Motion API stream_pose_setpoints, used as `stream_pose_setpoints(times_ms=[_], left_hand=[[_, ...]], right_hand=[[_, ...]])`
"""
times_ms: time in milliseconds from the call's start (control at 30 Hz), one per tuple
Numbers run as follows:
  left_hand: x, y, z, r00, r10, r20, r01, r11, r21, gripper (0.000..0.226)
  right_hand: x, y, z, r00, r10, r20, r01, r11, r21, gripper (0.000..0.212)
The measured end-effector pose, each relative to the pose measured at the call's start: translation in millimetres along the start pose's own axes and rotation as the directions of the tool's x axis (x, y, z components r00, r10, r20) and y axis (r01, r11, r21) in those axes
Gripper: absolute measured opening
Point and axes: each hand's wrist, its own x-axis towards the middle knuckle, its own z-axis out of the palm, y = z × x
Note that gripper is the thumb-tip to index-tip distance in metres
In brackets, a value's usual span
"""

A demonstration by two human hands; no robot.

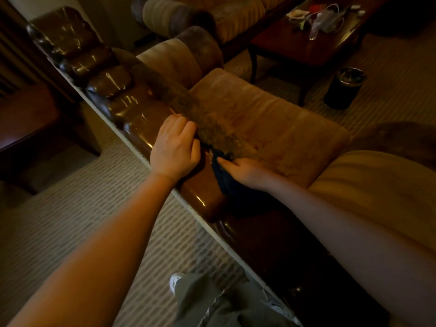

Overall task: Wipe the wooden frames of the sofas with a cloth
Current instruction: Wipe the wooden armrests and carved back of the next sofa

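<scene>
The person stands behind the sofa, and the glossy wooden frame point(132, 119) of its back runs as a carved top rail from the far left corner toward the near right, with the seat cushion point(271, 123) on its far side; the dark cloth point(224, 178) lies bunched on that rail near its nearer end, tucked into the seam where the rail's inner edge meets the fuzzy back padding point(212, 123); the right hand point(245, 171) pinches the cloth at its upper fold with curled fingers and seems to push it into the seam; the left hand point(175, 147) lies palm-down across the rail just beside it, fingers relaxed and their tips touching the padding, perhaps easing it back, though I cannot tell how firmly; the cloth looks light, soft and limp, so it should fold into the grooves between the rail's carved lobes but will slide about unless gathered into a pad under the fingers; the frame is stiff, heavy and fixed, its lacquer slick and reflective, probably prone to smears, so firm strokes along the rail suit it; the lobes toward the far left corner likely remain to be wiped; a coffee table point(306, 43) and a dark bin point(344, 88) stand well apart beyond the sofa.
</scene>
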Motion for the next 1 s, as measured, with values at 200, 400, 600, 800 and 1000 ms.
stream_pose_setpoints(times_ms=[200,400,600,800,1000], left_hand=[[0,-1,-6,0.993,-0.107,-0.054,0.088,0.955,-0.283,0.022],[-8,-24,-33,0.832,-0.503,-0.235,0.336,0.794,-0.507,0.023],[-32,-68,-59,0.702,-0.650,-0.291,0.476,0.733,-0.486,0.025],[-25,-78,-54,0.693,-0.714,-0.096,0.609,0.652,-0.452,0.023],[-12,-89,-47,0.649,-0.760,-0.034,0.649,0.576,-0.496,0.027]], right_hand=[[-15,-17,10,0.919,-0.134,-0.371,0.249,0.926,0.283,0.022],[-5,-92,68,0.715,-0.388,-0.582,0.530,0.843,0.088,0.043],[58,-150,72,0.594,-0.569,-0.569,0.321,0.816,-0.481,0.049],[128,-184,0,0.795,-0.295,-0.530,0.146,0.941,-0.304,0.049],[89,-119,7,0.898,-0.045,-0.438,0.102,0.989,0.108,0.031]])
